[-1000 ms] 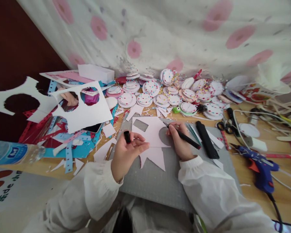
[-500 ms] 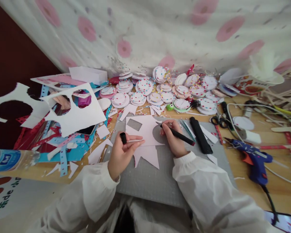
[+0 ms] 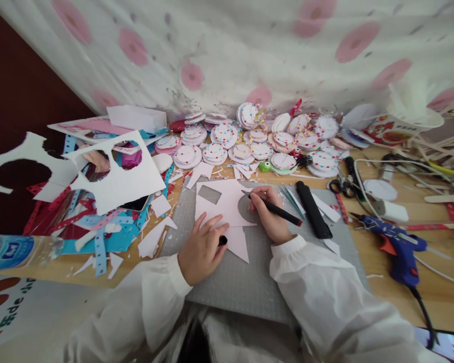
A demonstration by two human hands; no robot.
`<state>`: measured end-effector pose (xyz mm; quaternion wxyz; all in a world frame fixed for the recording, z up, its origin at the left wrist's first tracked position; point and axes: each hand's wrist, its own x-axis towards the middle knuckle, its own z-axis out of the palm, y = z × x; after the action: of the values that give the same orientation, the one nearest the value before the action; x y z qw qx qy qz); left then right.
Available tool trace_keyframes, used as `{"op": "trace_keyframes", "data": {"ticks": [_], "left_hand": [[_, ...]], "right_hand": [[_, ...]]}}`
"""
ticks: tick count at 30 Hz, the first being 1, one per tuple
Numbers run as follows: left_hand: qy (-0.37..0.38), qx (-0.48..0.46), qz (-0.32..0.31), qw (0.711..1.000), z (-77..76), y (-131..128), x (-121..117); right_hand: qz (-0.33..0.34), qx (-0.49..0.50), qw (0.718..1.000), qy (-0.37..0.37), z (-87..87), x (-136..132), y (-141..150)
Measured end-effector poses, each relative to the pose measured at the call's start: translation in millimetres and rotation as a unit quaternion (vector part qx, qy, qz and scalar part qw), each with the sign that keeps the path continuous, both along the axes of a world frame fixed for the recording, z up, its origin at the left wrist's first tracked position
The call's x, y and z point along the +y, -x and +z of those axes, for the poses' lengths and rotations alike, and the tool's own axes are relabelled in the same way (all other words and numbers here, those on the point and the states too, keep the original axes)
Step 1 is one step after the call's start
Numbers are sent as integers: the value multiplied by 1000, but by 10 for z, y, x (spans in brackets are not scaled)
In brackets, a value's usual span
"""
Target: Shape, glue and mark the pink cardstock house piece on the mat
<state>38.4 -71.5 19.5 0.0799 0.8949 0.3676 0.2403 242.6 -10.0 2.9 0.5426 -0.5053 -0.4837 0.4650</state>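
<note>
Holding black pen (image 3: 283, 213) in right hand (image 3: 270, 222) — clamped between thumb and fingers close to the nib, aimed at the upper edge of a round notch in pale paper (image 3: 223, 201). Can't tell nib contact from hover; can't see the far side of the grip. Resting left hand (image 3: 202, 249) on the paper's lower left part with fingers spread apart, hiding that edge. Gripping black cap (image 3: 223, 240) at the thumb side of the same hand; can't make out the exact digits used. Seeing paper flat near the middle of grey cutting mat (image 3: 245, 292), with a four-sided cutout at left and a point at the bottom; can't tell one folded sheet from two overlapping pieces. Spotting black case (image 3: 314, 209) just right of the pen, then scissors (image 3: 342, 185) and blue glue gun (image 3: 403, 267) further right. Seeing beaded disc stacks (image 3: 225, 136) along the back, overlapping too much to count. Getting only a dark sliver (image 3: 136, 203) under holed white sheet (image 3: 126, 186) — can't identify. Losing parts of bottle (image 3: 11, 252) at the left edge and lit screen (image 3: 444, 345) at the lower right corner.
</note>
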Motion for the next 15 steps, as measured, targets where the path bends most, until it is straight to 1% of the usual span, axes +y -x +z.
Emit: {"op": "trace_keyframes", "data": {"ticks": [5, 8, 10, 12, 15], "left_hand": [[-34, 27, -26, 999, -3, 19, -14], [-63, 42, -41, 996, -32, 40, -22], [-89, 54, -53, 993, -60, 51, -24], [-106, 65, -59, 990, -85, 56, -23], [-103, 72, -58, 990, -111, 55, -17]], "right_hand": [[-1, -12, 1000, 1, -24, 5, -6], [5, -53, 998, -22, -51, -18, 0], [31, -109, 992, -50, -63, -46, 9], [75, -169, 979, -85, -68, -74, 17], [138, -216, 959, -122, -74, -95, 21]]}}
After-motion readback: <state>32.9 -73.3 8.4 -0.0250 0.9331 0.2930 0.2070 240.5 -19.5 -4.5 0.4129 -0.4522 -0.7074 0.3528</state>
